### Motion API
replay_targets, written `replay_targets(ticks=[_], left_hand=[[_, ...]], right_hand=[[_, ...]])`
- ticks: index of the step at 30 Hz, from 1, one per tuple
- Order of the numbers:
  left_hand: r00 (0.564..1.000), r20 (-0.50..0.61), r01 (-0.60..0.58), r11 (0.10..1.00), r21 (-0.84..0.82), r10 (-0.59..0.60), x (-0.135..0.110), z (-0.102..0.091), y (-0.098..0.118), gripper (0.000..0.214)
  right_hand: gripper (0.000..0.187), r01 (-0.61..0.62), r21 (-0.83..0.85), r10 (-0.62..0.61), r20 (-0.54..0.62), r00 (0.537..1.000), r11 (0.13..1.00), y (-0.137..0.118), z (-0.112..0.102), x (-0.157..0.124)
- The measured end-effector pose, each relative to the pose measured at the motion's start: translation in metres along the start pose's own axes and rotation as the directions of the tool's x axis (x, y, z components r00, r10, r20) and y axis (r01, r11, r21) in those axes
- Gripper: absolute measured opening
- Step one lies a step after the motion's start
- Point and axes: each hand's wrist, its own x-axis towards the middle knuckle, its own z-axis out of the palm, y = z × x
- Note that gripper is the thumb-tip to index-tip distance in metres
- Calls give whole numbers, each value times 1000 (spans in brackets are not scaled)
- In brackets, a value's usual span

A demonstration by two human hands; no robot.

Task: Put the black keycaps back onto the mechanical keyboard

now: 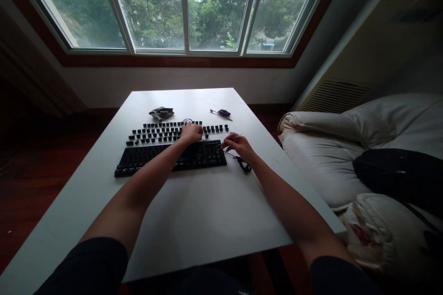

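Observation:
A black keyboard (148, 154) lies on the white table, its right part partly behind my hands. Behind it, loose black keycaps (155, 132) are laid out in rows. My left hand (191, 132) reaches over the keyboard to these rows, its fingers curled down among the keycaps; what they grip is too small to make out. At the keyboard's right end, my right hand (238, 144) pinches a thin wire tool (238, 136) that looks like a keycap puller. A bundled black cable (243, 164) lies just below my right hand.
A crumpled grey cloth (161, 113) and a purple-headed brush (224, 112) lie at the back of the white table (194, 221). A cream sofa (318, 156) with a dark bag (398, 173) stands to the right. Beyond the table is a window (214, 9).

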Motion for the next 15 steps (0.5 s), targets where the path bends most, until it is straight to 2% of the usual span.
replay_targets(ticks=[6,15], left_hand=[[1000,25,-9,1000,-16,10,1,3,-9,35],[999,-25,-31,999,-36,30,-1,7,-1,27]], right_hand=[[29,7,4,-7,3,1000,1000,2,-1,0],[31,-7,-17,6,-5,1000,1000,-2,0,-1]])
